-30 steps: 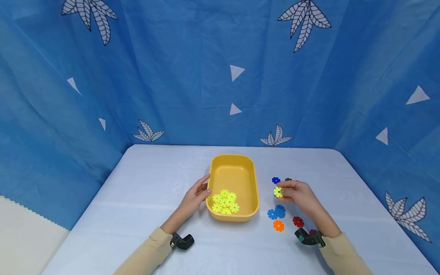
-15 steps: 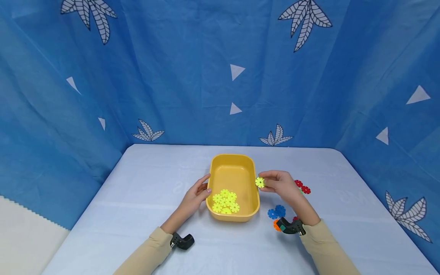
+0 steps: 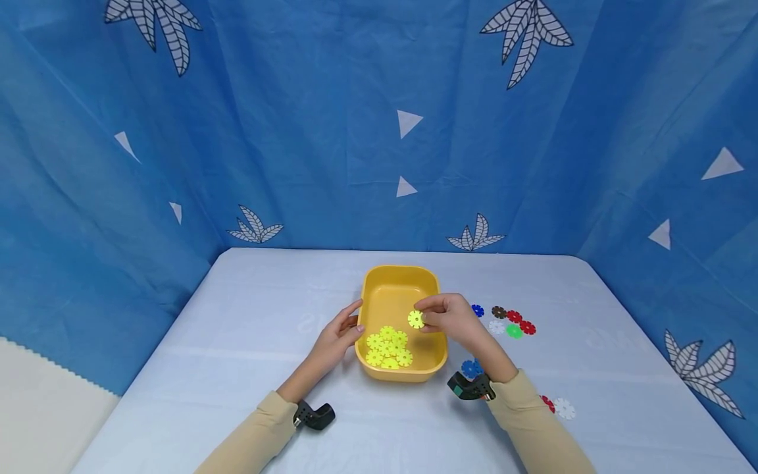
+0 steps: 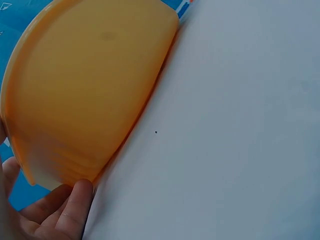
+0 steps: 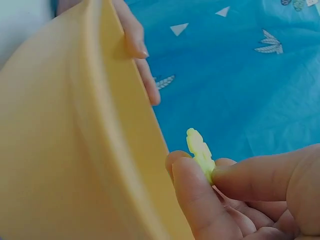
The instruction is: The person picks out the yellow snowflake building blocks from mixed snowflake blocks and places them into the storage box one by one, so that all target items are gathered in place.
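Observation:
A yellow plastic tub (image 3: 425, 289) stands on the table, with a cluster of bright yellow notched snowflake discs (image 3: 387, 347) at its near left. My left hand (image 3: 336, 339) grips the tub's left side, its thumb at the rim; in the left wrist view, fingers (image 4: 75, 207) of that hand lie against the outer wall. Above the tub's right half, my right hand (image 3: 453, 319) pinches one yellow snowflake disc (image 3: 416, 319) between thumb and fingertips. The right wrist view shows this disc (image 5: 199, 150) edge-on, beside the tub's wall (image 5: 45, 135).
To the right of the tub lie loose snowflake discs: a dark blue one (image 3: 477, 311), a brown one (image 3: 499, 312), red ones (image 3: 526, 327), a green one (image 3: 514, 331) and white ones (image 3: 565, 409). Light blue discs (image 3: 470, 368) lie partly behind the right wrist. A blue curtain (image 3: 379, 131) hangs behind.
My right hand has moved left with the yellow snowflake disc, from over the loose discs, past the tub's right rim, to above its inside. My left hand and the tub have stayed put.

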`<state>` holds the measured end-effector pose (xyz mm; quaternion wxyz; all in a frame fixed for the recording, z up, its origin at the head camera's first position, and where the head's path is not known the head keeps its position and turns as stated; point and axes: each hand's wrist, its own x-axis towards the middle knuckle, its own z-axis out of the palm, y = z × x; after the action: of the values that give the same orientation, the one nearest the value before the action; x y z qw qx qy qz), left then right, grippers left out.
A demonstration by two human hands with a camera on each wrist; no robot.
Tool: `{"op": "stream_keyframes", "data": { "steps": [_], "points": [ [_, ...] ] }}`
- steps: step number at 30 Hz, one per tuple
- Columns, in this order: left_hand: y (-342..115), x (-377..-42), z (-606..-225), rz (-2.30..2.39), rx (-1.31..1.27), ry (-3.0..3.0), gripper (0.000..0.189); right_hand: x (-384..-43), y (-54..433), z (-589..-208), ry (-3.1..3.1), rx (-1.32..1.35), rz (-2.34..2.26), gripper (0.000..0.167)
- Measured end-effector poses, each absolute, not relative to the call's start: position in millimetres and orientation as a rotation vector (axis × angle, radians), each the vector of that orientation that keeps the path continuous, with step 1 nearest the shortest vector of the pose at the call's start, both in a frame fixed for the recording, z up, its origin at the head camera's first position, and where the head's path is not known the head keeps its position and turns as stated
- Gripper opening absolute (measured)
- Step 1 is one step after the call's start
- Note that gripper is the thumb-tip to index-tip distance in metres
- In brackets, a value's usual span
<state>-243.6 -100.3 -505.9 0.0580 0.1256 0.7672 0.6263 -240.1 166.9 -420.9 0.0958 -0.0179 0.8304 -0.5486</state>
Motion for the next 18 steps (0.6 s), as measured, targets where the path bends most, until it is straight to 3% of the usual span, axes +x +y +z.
{"op": "stream_keyframes", "data": {
  "steps": [18],
  "points": [
    [-100.4,-243.1,-504.7,1.886,0.381,2.339,0.058,-248.5,142.6,-427.4,2.463,-0.048,-1.569,0.020]
  ]
}}
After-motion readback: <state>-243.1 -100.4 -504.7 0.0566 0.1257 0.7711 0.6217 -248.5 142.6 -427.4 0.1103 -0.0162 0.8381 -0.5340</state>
